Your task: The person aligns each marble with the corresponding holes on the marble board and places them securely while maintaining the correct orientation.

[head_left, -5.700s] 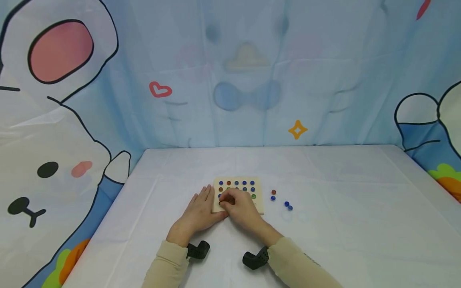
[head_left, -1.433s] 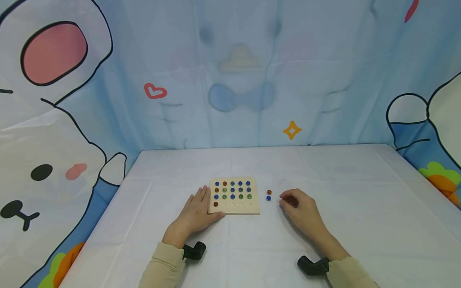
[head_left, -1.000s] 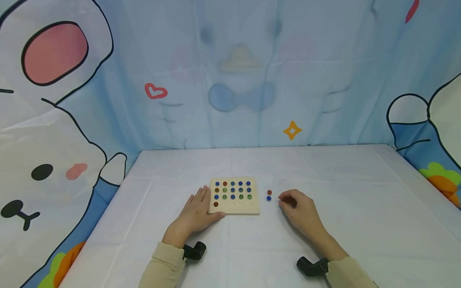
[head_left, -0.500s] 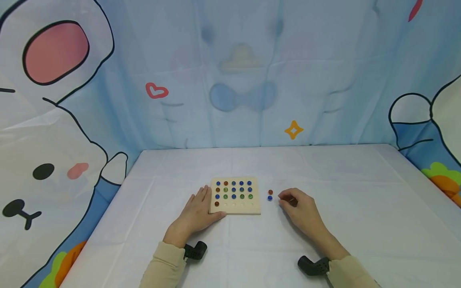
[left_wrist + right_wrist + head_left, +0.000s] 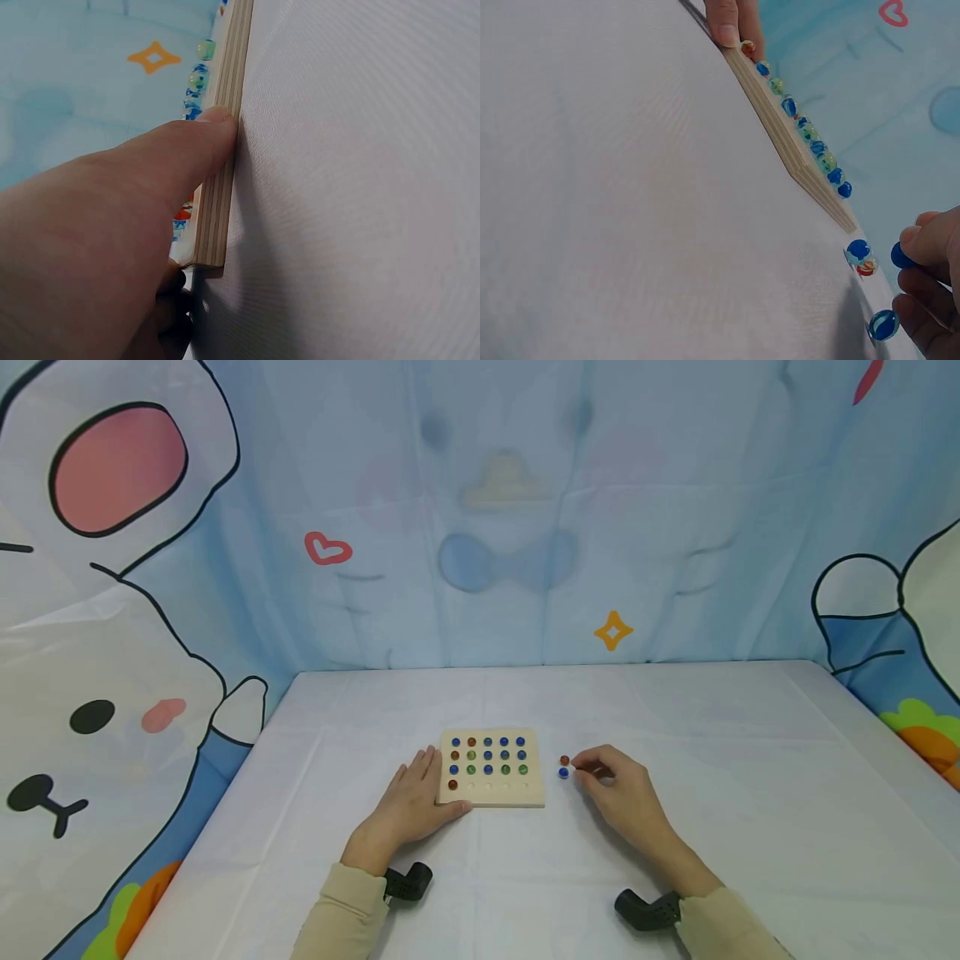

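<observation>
Head: one board (image 5: pixel 497 797) bears sixteen marbles (image 5: pixel 488 769); two loose marbles (image 5: pixel 563 772) lie beside.

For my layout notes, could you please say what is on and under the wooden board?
Sixteen marbles sit on the board: three full rows, plus one in the nearest row. The area underneath is hidden.

From my end I see a flat rectangular pale wooden board (image 5: pixel 776 127), smooth, its edge layered like plywood; small round glossy glass marbles (image 5: pixel 790 106), blue, green and red-brown; a matt, finely textured white tablecloth (image 5: pixel 352 187); 2 matt black plastic-looking wrist devices (image 5: pixel 408 882).
</observation>
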The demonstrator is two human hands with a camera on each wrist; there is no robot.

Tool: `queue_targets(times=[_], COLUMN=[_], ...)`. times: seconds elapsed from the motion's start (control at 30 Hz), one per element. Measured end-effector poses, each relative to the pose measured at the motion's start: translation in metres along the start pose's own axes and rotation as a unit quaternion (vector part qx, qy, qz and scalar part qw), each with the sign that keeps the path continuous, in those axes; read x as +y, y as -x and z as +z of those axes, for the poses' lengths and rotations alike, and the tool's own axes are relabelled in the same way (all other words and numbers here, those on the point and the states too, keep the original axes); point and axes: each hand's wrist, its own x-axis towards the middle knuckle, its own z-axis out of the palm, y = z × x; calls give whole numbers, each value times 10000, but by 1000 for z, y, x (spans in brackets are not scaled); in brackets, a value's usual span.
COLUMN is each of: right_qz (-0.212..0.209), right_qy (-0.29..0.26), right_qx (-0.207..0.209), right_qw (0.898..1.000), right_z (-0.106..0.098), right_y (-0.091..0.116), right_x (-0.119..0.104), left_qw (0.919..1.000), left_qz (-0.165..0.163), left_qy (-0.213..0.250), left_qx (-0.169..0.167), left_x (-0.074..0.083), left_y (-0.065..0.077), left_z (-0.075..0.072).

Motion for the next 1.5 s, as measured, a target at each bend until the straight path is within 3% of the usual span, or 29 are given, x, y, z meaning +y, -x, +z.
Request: queue_targets(times=[0.23,0.43,1.03,1.5], right_qz=[-257,-220,-544,-504], right_qy=[-269,-224,-810,-1113], right_qx=[-80,-178,-529,-1078], right_qw=[9993,9993,9938,9866], right_z=[2,9,43,70], right_y=[-4,-5,-13,-15], right_x=[-10,-17,-47,-66], left_qw=[10000,10000,10000,9999], left_qz=[30,1,7,108], left_qy=[-29,-48,-31,-53], left_qx=[-6,-13,-27,-27], left_x=[-1,-1,-2,-3], left_y=[-1,-2,-2,-3], left_z=[0,0,0,0])
